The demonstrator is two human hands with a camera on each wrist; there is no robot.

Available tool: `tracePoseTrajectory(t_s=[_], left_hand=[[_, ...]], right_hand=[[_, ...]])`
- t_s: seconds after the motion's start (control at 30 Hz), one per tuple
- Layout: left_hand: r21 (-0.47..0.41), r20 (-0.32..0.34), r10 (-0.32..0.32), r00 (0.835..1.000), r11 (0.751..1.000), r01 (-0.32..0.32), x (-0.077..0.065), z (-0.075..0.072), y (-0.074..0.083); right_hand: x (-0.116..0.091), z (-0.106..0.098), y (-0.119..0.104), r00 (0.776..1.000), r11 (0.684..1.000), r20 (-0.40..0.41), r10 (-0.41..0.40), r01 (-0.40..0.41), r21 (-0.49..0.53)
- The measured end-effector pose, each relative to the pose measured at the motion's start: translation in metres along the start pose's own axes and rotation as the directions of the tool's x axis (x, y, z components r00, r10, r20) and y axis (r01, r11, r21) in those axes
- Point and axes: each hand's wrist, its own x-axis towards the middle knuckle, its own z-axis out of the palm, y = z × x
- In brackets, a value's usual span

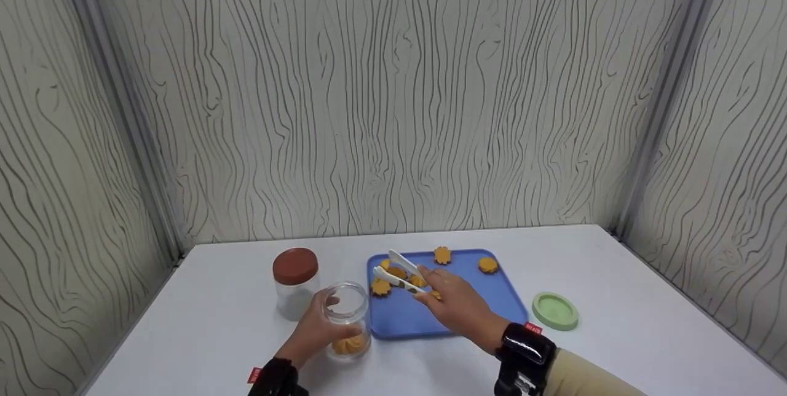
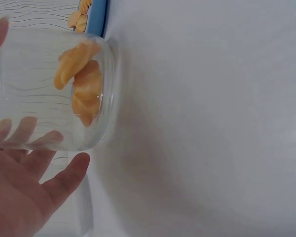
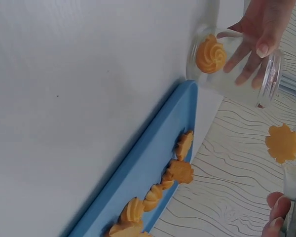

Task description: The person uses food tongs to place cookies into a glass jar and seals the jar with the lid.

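My left hand (image 1: 312, 329) grips an open clear jar (image 1: 349, 311) near the tray's left edge, thumb and fingers on opposite sides. Swirled orange cookies (image 2: 87, 89) lie at the bottom of the jar. White tongs (image 1: 388, 277) are in my right hand (image 1: 460, 305), over the left part of the blue tray (image 1: 403, 322). In the right wrist view, a flower-shaped cookie (image 3: 281, 143) is between the tongs' arms, up near the height of the jar's mouth. More cookies (image 3: 133, 211) lie on the tray beneath.
A second clear jar with a red-brown lid (image 1: 295, 265) stands behind my left hand. Right of the tray lies a round green lid (image 1: 555, 310). Single cookies sit at the tray's back (image 1: 442, 254) and right side (image 1: 488, 265). Patterned panels enclose the white table (image 1: 227, 322).
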Motion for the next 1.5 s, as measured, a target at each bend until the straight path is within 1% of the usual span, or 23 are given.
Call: tracePoseTrajectory(t_s=[0.17, 0.3, 0.5, 0.67, 0.83, 0.97, 1.07, 1.27, 1.43, 1.5], left_hand=[[-0.007, 0.007, -0.006, 1.000, 1.000, 0.006, -0.002, 0.000, 0.002], [-0.006, 0.011, -0.017, 1.000, 1.000, 0.017, -0.002, 0.000, 0.002], [-0.004, 0.014, -0.014, 1.000, 1.000, 0.014, 0.000, 0.000, 0.001], [-0.003, 0.021, -0.024, 0.999, 1.000, 0.024, 0.002, 0.000, 0.000], [-0.021, 0.025, -0.040, 0.999, 0.999, 0.040, 0.001, 0.000, 0.000], [-0.034, 0.019, -0.036, 0.999, 0.999, 0.037, 0.000, -0.001, 0.001], [-0.036, 0.015, -0.029, 0.999, 0.999, 0.029, 0.000, 0.000, 0.001], [-0.031, 0.022, -0.005, 1.000, 1.000, 0.006, -0.001, 0.001, 0.000], [-0.009, 0.024, -0.021, 0.999, 1.000, 0.021, -0.003, 0.000, 0.001], [-0.015, 0.025, -0.025, 0.999, 1.000, 0.026, -0.003, -0.001, 0.001]], right_hand=[[0.005, 0.001, -0.013, 0.998, 0.998, -0.014, -0.056, 0.056, 0.003], [0.008, 0.004, -0.022, 0.996, 0.996, -0.004, -0.090, 0.090, 0.002], [0.011, 0.011, -0.030, 0.996, 0.995, 0.025, -0.090, 0.089, 0.035], [0.012, 0.015, -0.035, 0.996, 0.995, 0.023, -0.089, 0.088, 0.044], [0.014, 0.019, -0.038, 0.996, 0.995, 0.046, -0.082, 0.078, 0.069], [0.014, 0.023, -0.039, 0.994, 0.993, 0.059, -0.091, 0.086, 0.075], [0.014, 0.026, -0.038, 0.994, 0.995, 0.080, -0.081, 0.075, 0.070], [0.012, 0.027, -0.033, 0.991, 0.993, 0.133, 0.002, -0.018, 0.119], [0.009, 0.025, -0.029, 0.988, 0.986, 0.149, 0.048, -0.071, 0.150], [0.007, 0.024, -0.027, 0.985, 0.984, 0.155, 0.069, -0.093, 0.154]])
